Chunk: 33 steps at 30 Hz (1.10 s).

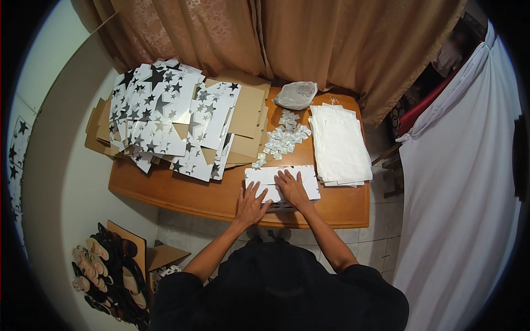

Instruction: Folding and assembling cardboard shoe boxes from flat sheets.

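Observation:
A white box (308, 179) with dark stars along its edges sits at the table's front edge, its top closed or nearly so. My left hand (253, 205) rests on the near left part of the box, fingers spread. Further right, my right hand (292, 188) lies flat across the middle of the top with its fingers stretched out. Both palms face down, and neither hand grasps anything. Just beyond the box lie several small clear packets (287, 138) in a loose heap. What is inside the box is hidden.
Star-printed cardboard sheets (160, 113) pile up on the left of the wooden table (182, 190). White paper sheets (341, 144) are stacked at right; a clear plastic bag (296, 95) sits behind. Shoes (105, 270) stand low at left, and a white cloth (458, 182) hangs at right.

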Tool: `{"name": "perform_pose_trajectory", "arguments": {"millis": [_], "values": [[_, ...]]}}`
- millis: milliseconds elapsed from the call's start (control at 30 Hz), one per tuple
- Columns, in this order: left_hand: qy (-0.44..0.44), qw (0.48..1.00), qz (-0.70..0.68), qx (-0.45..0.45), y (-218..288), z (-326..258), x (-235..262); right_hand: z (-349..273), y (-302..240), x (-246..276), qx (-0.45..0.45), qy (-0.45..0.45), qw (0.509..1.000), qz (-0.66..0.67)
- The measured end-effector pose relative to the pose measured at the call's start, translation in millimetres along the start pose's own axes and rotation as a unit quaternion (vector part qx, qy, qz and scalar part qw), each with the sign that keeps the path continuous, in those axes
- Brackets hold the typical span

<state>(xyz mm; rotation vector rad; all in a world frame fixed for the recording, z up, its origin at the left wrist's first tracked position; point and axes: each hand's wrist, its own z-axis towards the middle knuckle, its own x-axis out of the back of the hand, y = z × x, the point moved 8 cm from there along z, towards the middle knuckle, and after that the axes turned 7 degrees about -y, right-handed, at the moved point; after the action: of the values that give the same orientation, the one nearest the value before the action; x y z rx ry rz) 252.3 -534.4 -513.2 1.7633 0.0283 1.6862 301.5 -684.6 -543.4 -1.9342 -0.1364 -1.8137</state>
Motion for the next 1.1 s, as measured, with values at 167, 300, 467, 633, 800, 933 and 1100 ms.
{"name": "perform_pose_trajectory", "arguments": {"millis": [167,300,467,633,800,933,1100], "values": [[0.089,0.992,-0.074,0.052,-33,-8,8,-27,17,50,-0.075,0.106,0.987,0.090],[0.090,0.964,-0.139,0.210,-44,5,18,-71,92,43,-0.262,0.169,0.944,0.109],[-0.026,0.944,-0.254,0.211,-75,14,-1,-67,99,33,-0.284,0.031,0.908,0.307],[0.018,0.947,-0.255,0.193,-43,22,51,-69,99,68,-0.285,0.051,0.910,0.296],[0.136,0.956,-0.226,0.129,-26,16,102,-67,80,121,-0.190,0.116,0.904,0.366],[0.142,0.942,-0.295,0.070,-14,16,126,-84,103,121,-0.238,0.226,0.688,0.647],[0.165,0.838,-0.519,0.026,-39,15,109,-85,106,101,-0.263,0.205,0.752,0.568]]}}
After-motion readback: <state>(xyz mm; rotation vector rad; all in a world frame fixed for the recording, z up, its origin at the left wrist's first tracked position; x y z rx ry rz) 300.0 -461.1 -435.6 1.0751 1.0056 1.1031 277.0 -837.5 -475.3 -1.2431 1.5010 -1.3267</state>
